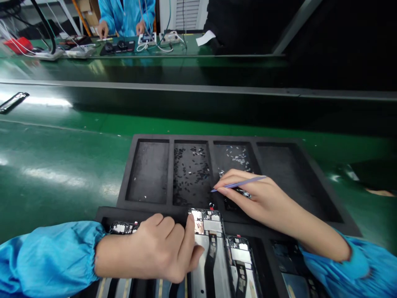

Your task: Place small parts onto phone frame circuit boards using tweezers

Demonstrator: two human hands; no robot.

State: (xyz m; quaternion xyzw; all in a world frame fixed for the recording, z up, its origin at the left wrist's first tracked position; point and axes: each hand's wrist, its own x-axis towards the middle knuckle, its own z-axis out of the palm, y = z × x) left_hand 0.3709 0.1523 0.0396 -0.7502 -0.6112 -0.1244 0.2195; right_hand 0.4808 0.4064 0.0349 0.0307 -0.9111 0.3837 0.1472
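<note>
My left hand (161, 246) is closed over the left side of an opened smartphone (206, 248), its index fingertip at the phone's top left corner. The curled fingers hide that edge. The phone's bare circuit board, metal plate and black flex cable show, with a small red tab at its top. My right hand (251, 194) pinches a thin purple pointed stick (242, 182) above the foam tray (171, 174), its tip left of the fingers and apart from the phone. Tiny black pieces (192, 174) lie scattered in one compartment, pale and shiny ones (237, 155) in another, partly behind my right hand.
More opened phones, one (242, 256) on the right and one (122, 227) on the left, sit in dark foam. The green bench (62, 157) stretches leftwards to a phone frame (14, 101). Across a raised ledge (186, 86), a co-worker in blue sleeves (127, 16) works near cables.
</note>
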